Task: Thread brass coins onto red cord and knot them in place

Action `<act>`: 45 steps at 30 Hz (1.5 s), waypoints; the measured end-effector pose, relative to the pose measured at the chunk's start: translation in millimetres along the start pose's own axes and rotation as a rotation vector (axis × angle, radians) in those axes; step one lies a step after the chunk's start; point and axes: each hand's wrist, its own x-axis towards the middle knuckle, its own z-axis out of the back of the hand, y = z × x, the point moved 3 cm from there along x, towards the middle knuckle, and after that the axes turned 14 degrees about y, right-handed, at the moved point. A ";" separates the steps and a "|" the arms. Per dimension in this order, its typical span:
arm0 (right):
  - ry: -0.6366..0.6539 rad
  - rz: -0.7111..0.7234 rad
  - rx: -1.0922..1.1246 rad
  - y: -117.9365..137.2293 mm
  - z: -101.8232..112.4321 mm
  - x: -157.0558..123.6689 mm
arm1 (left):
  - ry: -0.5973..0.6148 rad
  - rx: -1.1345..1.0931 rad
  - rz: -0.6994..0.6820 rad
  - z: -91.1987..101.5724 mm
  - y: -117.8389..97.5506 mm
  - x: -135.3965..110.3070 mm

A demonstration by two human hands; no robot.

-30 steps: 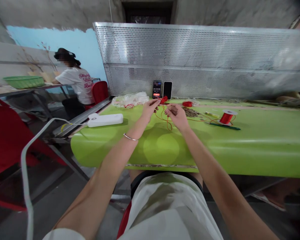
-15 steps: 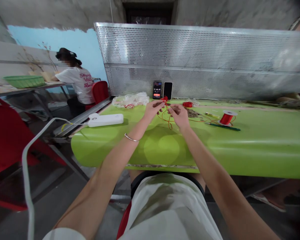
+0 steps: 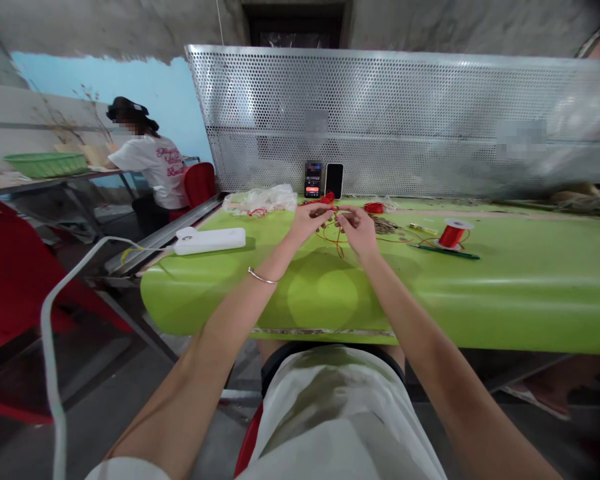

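Over the green tabletop (image 3: 280, 293), my left hand (image 3: 308, 221) and my right hand (image 3: 356, 228) meet with their fingertips close together. Both are closed in a pinch on a thin red cord (image 3: 341, 248), which hangs in a loop below the fingers. The exact spot where they grip it is too small to make out. Behind my fingertips lies a red bundle of cord (image 3: 328, 198). A second red bundle (image 3: 374, 208) and a pile of small brownish pieces (image 3: 386, 227) are just right of my right hand.
A spool of red cord (image 3: 451, 235) stands at right behind a dark green pen-like stick (image 3: 447, 252). Two phones (image 3: 335, 181) lean against the perforated metal panel (image 3: 405, 120). At left are a white device with a cable (image 3: 210, 241) and plastic bags (image 3: 263, 199). A person (image 3: 155, 157) sits further left.
My hands have drawn slightly closer together at the fingertips, still on the cord. The view has shifted a little; the other things on the table stay put.
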 end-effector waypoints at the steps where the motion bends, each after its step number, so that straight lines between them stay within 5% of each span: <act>1: 0.002 0.007 -0.004 0.8 -0.1 -0.2 | 0.020 0.016 -0.005 -0.7 0.1 -0.1; 11: 0.018 0.036 -0.018 -0.7 -0.1 -1.6 | 0.095 0.268 -0.110 -1.3 10.3 4.7; 18: -0.132 -0.031 -0.013 7.9 6.0 -6.3 | 0.097 0.343 -0.117 -0.3 10.7 5.6; 26: -0.296 0.147 0.100 15.4 17.5 -3.5 | 0.071 0.454 -0.116 4.0 12.6 5.8; 36: -0.285 0.403 0.087 91.7 70.3 26.6 | 0.072 0.089 -0.001 4.3 13.9 3.7; 45: -0.374 0.432 0.075 136.4 98.7 46.1 | 0.153 -0.333 0.116 8.0 27.7 3.3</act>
